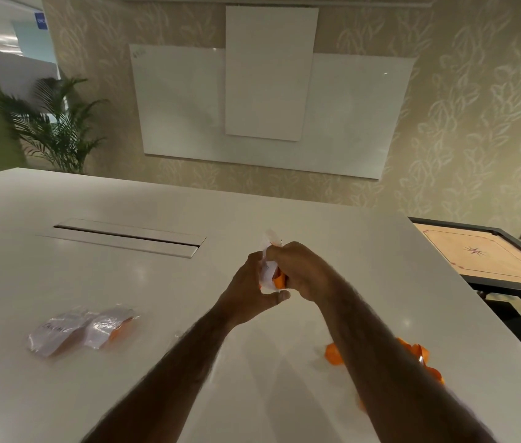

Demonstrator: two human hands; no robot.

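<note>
We see both forearms reaching in from the bottom edge of the frame and meeting just right of centre, raised above the white table [316,219]. The left hand [251,282] is turned with its back toward us. Its fingers curl up against the left side of a small clear plastic pouch [267,272] and its thumb stretches underneath it. The right hand [305,270] arches over from the right, knuckles up, fingers bent down round the pouch's upper part. So both hands grasp the pouch between them. Orange contents show in the gap between the hands, and a crumpled clear tip pokes out above the right hand.

At the lower left, two more clear pouches [83,332] lie touching each other on the table, with something orange inside them. At the lower right, loose orange pieces [332,354] lie on the table, partly hidden by the right forearm. A cable hatch [125,236] is set into the tabletop at centre left. A carrom board [483,255] stands at the right edge.
</note>
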